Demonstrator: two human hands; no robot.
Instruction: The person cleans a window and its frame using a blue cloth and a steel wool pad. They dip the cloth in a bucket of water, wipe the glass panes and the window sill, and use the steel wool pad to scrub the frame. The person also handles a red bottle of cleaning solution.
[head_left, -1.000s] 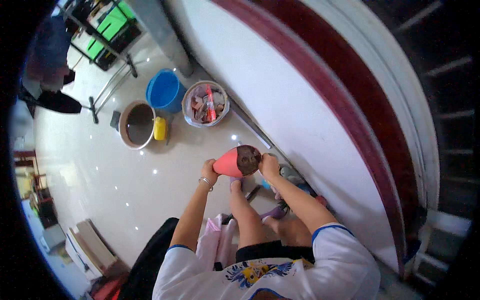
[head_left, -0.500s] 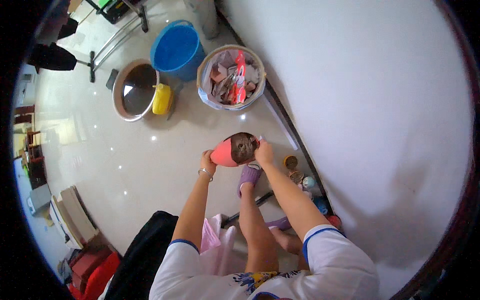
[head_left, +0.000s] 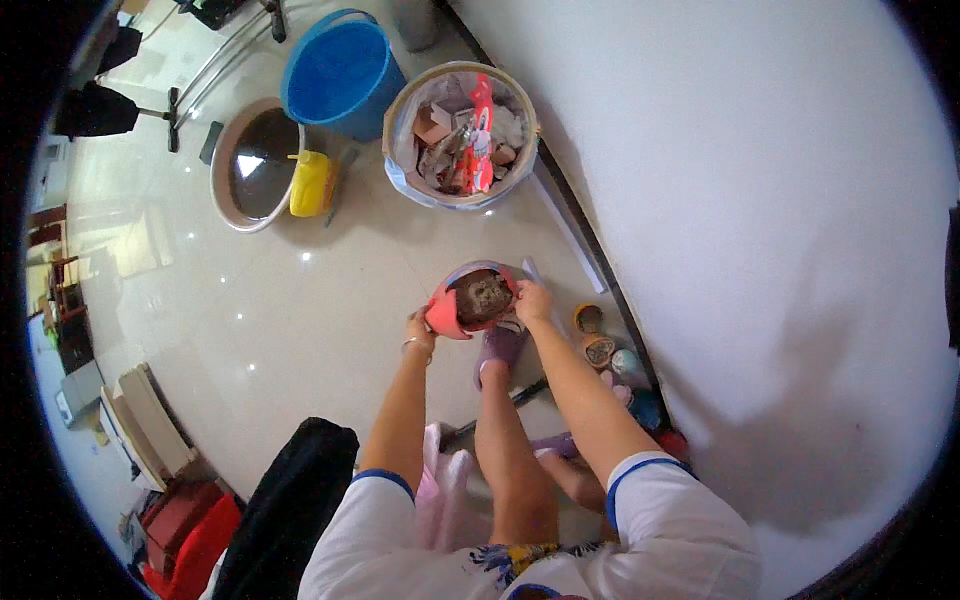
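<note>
I hold a pink-red plastic pot in front of me, tilted so its mouth faces up. Dark brown soil fills it. My left hand grips the pot's lower left side, a bangle on the wrist. My right hand holds the rim on the right. Below the pot I see my bare legs and a purple slipper on the glossy tiled floor.
A round bin full of rubbish stands ahead by the white wall. Left of it are a blue bucket, a yellow jug and a basin of dark water. Small pots line the wall base at my right.
The view has swung toward the wall and the bin, which now look closer. Both hands still hold the pot, now lower and more upright.
</note>
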